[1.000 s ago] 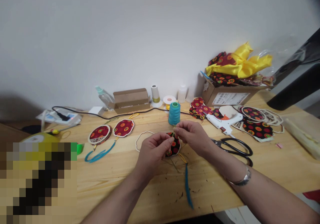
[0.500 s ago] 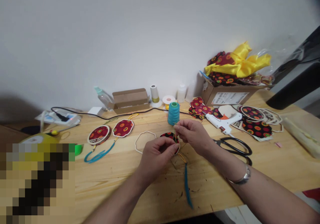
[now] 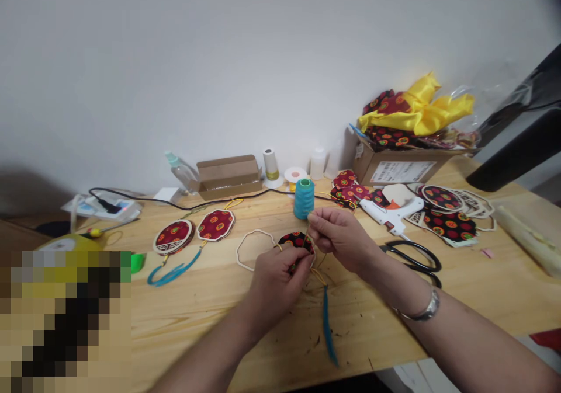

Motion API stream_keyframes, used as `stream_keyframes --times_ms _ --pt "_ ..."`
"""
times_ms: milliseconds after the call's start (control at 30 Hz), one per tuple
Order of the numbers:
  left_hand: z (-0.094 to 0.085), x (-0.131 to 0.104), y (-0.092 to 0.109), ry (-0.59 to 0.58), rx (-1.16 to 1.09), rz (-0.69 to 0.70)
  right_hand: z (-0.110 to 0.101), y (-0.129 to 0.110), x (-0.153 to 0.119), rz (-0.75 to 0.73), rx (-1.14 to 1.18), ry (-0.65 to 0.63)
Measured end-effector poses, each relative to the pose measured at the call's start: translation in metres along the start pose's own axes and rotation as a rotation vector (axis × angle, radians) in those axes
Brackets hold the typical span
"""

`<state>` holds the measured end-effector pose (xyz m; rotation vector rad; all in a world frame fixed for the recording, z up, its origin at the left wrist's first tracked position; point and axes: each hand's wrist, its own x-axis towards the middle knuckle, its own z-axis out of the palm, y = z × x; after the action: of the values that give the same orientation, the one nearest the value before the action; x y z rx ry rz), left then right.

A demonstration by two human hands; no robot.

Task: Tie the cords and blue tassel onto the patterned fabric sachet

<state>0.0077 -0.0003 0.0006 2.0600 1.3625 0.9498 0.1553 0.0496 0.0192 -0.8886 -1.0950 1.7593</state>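
My left hand (image 3: 279, 276) is closed, its thumb and forefinger pinched on a thin yellow cord (image 3: 305, 240). To its right, my right hand (image 3: 339, 238) pinches the same cord a little higher up. Beneath the fingers lies a black ornament (image 3: 294, 239) with a red-and-orange fabric pattern, its lower part covered by my left hand. A blue tassel (image 3: 328, 326) hangs from it by yellow cord toward the table's front. Just left of the ornament is a bare pale frame (image 3: 240, 251) with a wavy outline. Behind my hands stands a cone of blue thread (image 3: 304, 199).
Two finished-looking red ornaments (image 3: 215, 225) with tassels lie left. Black-handled scissors (image 3: 414, 257) and a white glue gun (image 3: 391, 215) lie right. At the back stand an open cardboard tray (image 3: 230, 177), a spool (image 3: 270, 164) and a box of fabric (image 3: 403, 168). A black cable (image 3: 188, 208) crosses the table.
My right hand has dipped slightly with the cord. The left fingers have shifted closer together and lower, showing more of the black ornament. The other things stay put.
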Motion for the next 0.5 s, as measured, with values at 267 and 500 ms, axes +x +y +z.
stream_keyframes --times_ms 267,500 --pt "-0.005 0.000 0.003 -0.054 0.034 0.068 -0.003 -0.010 -0.003 -0.027 0.147 -0.057" --pt "-0.031 0.000 0.005 -0.999 -0.497 0.051 -0.010 -0.020 -0.003 -0.098 0.253 -0.098"
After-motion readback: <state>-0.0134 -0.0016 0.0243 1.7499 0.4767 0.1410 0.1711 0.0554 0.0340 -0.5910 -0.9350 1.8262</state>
